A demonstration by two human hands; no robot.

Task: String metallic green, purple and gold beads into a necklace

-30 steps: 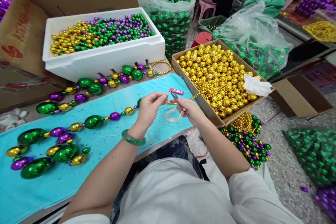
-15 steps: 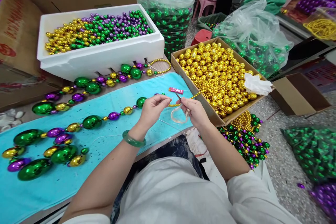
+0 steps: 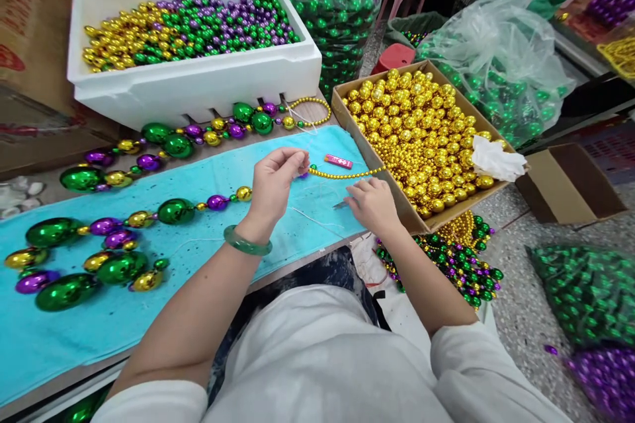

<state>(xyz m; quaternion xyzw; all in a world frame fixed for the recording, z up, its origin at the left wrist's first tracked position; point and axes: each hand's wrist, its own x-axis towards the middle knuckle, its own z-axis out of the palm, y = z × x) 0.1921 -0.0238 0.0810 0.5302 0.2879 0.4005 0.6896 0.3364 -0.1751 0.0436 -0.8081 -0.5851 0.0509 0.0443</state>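
Note:
My left hand (image 3: 278, 185), with a green bangle on its wrist, is closed in a pinch on a bead string; the exact spot between its fingertips is hidden. From there a strand of small gold beads (image 3: 342, 175) runs right to the carton's edge. Larger green, purple and gold beads (image 3: 176, 211) of the string curl across the blue towel (image 3: 208, 264). Low over the towel, my right hand (image 3: 373, 206) has its fingers curled over small scissors (image 3: 340, 205), only their dark tip showing. Behind lies a pink lighter (image 3: 338, 161). A loose white thread (image 3: 317, 219) lies between the hands.
A white foam box (image 3: 198, 86) of small mixed beads stands at the back left, with a finished-looking bead strand (image 3: 177, 145) before it. To the right is a carton (image 3: 404, 208) of gold beads. Bagged green beads (image 3: 342, 26) stand behind; bead strands (image 3: 461, 271) hang below the carton.
My right hand has lowered with the scissors from beside my left hand to the towel. The left hand has shifted slightly left, and the gold strand now stretches between it and the carton.

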